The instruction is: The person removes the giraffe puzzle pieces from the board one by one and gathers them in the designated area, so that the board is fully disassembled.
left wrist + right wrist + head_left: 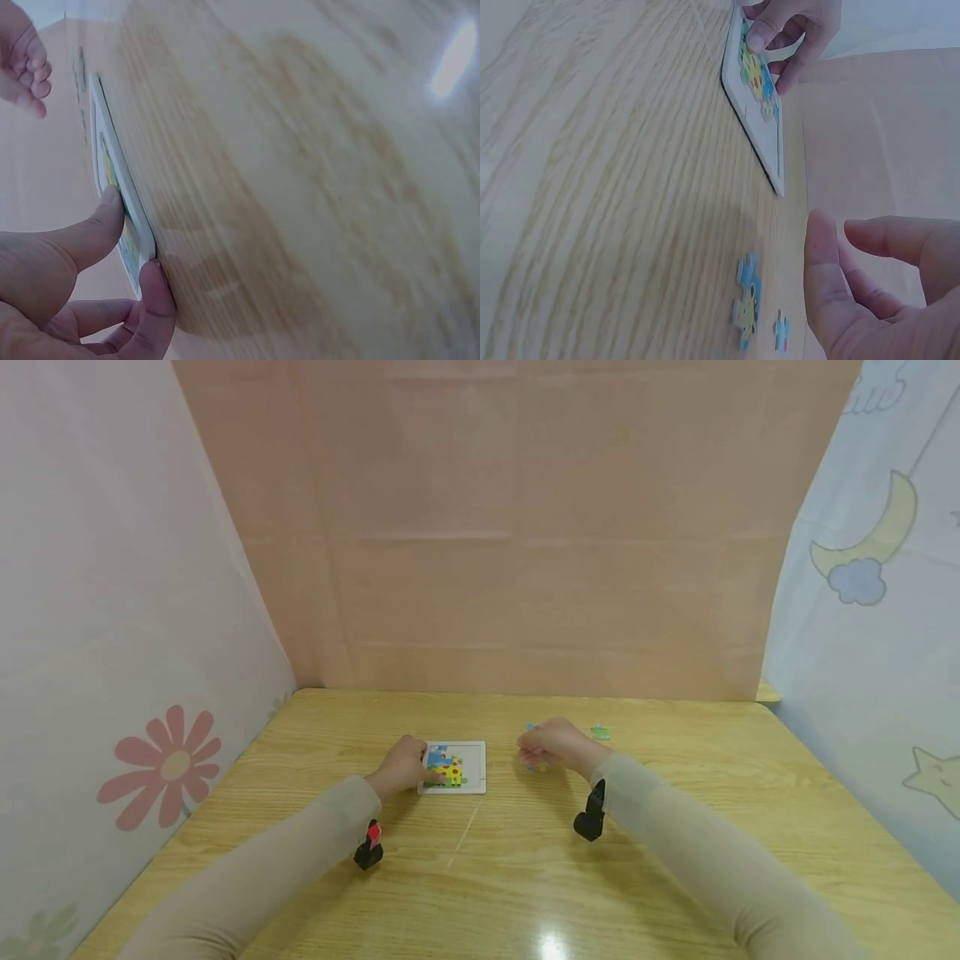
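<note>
The work in hand looks like filling a jigsaw, probably at the step of choosing the next piece. The white tray [475,763] lies flat on the table [465,902], in front of the person and left of centre; fitted pieces [451,774] with a yellow, red-spotted animal cover its left part, while its right part is bare. The left hand [401,768] pinches the tray's left side, thumb on top of the pieces, fingers at the outer edge. The right hand [558,744] hovers over loose pieces [747,300], thumb and forefinger narrowly parted, with nothing visible between them. A green piece [600,732] lies apart, farther right. The next move seems to call for a light fingertip pinch on one flat piece, turned to match the picture's edge, while the left hand steadies the tray.
</note>
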{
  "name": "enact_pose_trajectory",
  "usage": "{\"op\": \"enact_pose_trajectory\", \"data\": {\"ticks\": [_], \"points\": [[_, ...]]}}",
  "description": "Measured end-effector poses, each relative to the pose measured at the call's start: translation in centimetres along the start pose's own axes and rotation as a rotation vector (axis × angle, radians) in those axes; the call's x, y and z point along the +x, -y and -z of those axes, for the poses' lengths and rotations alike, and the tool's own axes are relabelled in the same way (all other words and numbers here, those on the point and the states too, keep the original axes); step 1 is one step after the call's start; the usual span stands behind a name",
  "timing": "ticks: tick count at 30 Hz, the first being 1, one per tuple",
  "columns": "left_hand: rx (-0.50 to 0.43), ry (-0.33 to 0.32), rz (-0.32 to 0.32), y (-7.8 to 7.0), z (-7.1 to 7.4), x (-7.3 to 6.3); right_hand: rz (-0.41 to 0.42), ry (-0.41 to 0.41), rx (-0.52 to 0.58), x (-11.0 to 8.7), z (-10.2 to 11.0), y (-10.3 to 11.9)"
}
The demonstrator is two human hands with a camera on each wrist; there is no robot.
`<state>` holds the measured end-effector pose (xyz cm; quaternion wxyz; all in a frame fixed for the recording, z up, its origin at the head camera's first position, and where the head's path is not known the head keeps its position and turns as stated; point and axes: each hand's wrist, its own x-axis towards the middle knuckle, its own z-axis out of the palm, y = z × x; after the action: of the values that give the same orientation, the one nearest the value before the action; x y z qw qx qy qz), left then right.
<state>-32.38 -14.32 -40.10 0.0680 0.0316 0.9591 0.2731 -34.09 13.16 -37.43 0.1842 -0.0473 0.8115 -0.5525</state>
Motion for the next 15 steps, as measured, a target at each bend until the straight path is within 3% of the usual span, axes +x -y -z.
{"op": "enact_pose_trajectory", "data": {"ticks": [7, 15], "points": [[-0.014, -0.007, -0.029, 0.0, 0.1, -0.1, 0.015, -0.013, 0.002, 0.5, -1.0, 0.9], [0.034, 0.001, -0.067, 0.9, -0.4, 0.4, -0.008, -0.053, 0.057, 1.6, -2.8, 1.1]]}}
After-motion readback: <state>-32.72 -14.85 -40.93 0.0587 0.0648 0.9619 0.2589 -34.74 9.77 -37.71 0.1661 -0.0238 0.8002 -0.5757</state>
